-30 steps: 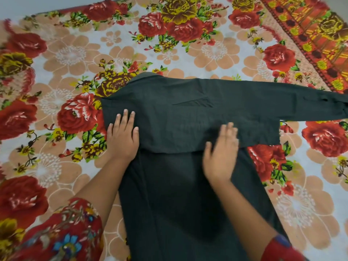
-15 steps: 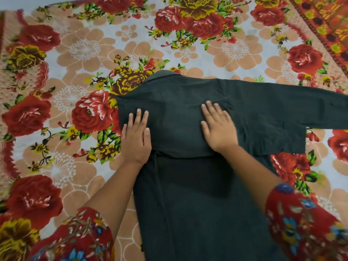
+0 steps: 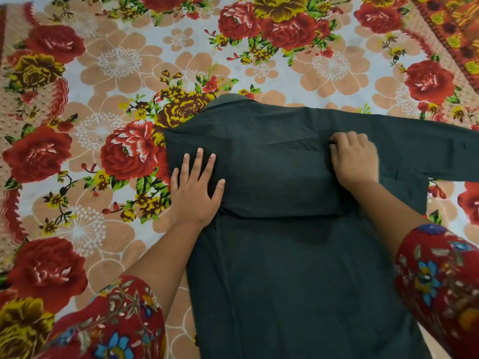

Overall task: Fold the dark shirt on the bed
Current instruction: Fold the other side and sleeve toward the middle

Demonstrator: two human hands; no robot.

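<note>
The dark shirt (image 3: 280, 193) lies flat on the flowered bedsheet (image 3: 124, 73), collar at the far end, its body running toward me. One sleeve is folded across the upper back; the other sleeve (image 3: 440, 151) stretches out to the right edge. My left hand (image 3: 195, 187) presses flat on the shirt's left side with fingers straight and spread. My right hand (image 3: 353, 158) sits on the folded sleeve near the right shoulder, its fingers curled and pinching the dark cloth at a crease.
The bedsheet with red and yellow roses covers everything around the shirt. A red and orange patterned border (image 3: 456, 29) runs along the far right corner. My red floral sleeves (image 3: 440, 286) show at the bottom left and right.
My right hand slid right across the upper shirt and went from flat to curled, pinching the cloth. My left hand stayed flat at the left side.
</note>
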